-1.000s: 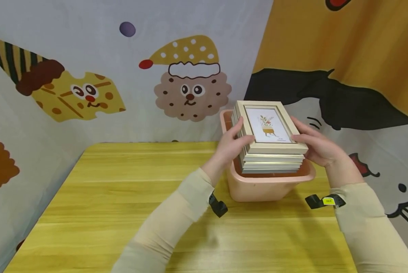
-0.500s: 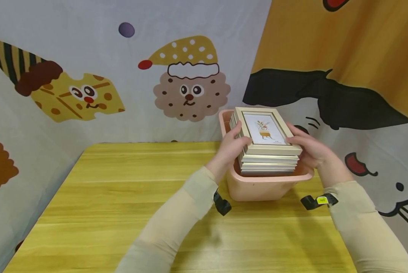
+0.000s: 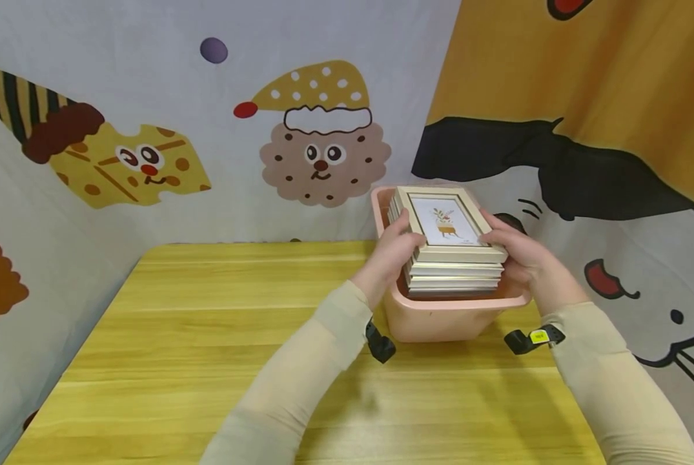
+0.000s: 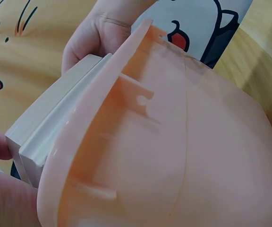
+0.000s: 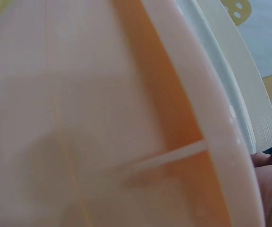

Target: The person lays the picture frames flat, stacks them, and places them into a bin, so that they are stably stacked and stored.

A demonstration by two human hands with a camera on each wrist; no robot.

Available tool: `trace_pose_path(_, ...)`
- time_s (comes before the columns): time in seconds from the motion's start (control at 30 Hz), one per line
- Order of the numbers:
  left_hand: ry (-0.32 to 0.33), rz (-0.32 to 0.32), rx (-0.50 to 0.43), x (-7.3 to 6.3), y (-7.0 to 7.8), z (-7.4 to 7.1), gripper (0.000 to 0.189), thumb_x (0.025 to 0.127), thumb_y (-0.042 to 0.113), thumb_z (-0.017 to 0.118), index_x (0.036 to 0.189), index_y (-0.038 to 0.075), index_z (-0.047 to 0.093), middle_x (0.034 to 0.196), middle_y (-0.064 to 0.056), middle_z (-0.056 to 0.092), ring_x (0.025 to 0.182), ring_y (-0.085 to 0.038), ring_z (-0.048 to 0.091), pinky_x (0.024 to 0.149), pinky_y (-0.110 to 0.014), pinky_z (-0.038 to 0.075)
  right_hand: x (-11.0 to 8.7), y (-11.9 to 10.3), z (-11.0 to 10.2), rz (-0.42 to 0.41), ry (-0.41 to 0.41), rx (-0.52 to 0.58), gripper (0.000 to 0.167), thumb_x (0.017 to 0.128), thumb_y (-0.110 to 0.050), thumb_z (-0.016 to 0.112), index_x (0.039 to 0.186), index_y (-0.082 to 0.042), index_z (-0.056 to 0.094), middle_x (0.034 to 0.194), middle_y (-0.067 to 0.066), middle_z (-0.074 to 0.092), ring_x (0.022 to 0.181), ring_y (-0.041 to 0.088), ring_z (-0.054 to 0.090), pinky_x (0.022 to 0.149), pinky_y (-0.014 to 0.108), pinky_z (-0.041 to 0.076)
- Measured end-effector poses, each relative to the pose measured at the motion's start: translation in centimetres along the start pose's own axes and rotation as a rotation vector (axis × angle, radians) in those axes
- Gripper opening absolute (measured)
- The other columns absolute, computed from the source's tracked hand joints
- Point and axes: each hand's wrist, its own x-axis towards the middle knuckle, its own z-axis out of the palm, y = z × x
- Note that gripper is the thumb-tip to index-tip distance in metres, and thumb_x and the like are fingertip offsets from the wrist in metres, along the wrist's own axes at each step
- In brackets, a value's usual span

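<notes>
A stack of several cream picture frames point(image 3: 457, 278) sits partly inside a pink plastic bin point(image 3: 434, 323), its upper frames standing above the rim. The top frame holds a print of a plant in a yellow pot. My left hand point(image 3: 390, 255) grips the stack's left side, thumb on the top frame's edge. From the right, my right hand point(image 3: 521, 255) grips the opposite side, its thumb also on the top edge. The left wrist view shows the frames' edges point(image 4: 60, 101) over the bin's rim. In the right wrist view, the bin's wall point(image 5: 89, 94) hides most of the stack.
The bin stands toward the back right of a yellow wood-grain table point(image 3: 219, 342). Behind it hangs a cartoon-printed cloth point(image 3: 224, 194), close to the table's back edge. Black straps with small devices are on both wrists.
Both hands have lowered the frame stack a little deeper into the bin and shifted it slightly left. The grip on it is kept.
</notes>
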Motion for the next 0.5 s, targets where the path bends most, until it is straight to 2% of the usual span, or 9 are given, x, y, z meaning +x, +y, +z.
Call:
trace_pose_path(0.17,-0.018,-0.004,-0.012,0.38,-0.11,0.19,0.079,0.088,-0.005,0.054,0.158,0.011,0.02,0.165,0.002,0.01,0.147,-0.012,0.008,0.119,-0.032,0.012,0.15,0.11,0.17,0.015,0.033,-0.017,0.078,0.102,-0.003,0.04,0.158,-0.039,0.0,0.164,0.014,-0.001,0.104,0.009,0.055,0.082,0.024,0.054)
trace_pose_path(0.3,-0.005,-0.009,-0.023,0.53,-0.2,0.31,0.079,0.087,-0.007,0.053,0.157,0.011,0.022,0.164,0.002,0.011,0.147,-0.012,0.009,0.119,-0.032,0.014,0.16,0.08,0.28,0.018,0.046,-0.002,0.079,0.101,-0.002,0.04,0.158,-0.041,0.002,0.164,0.014,0.0,0.105,0.011,0.055,0.083,0.024,0.054)
trace_pose_path(0.5,0.019,-0.022,-0.019,0.61,-0.17,0.53,0.08,0.086,-0.008,0.053,0.157,0.011,0.024,0.164,0.0,0.012,0.148,-0.014,0.01,0.119,-0.031,0.013,0.45,0.16,0.38,0.024,0.05,-0.001,0.079,0.101,-0.001,0.04,0.158,-0.04,0.003,0.159,0.016,0.011,0.099,0.013,0.061,0.081,0.028,0.056)
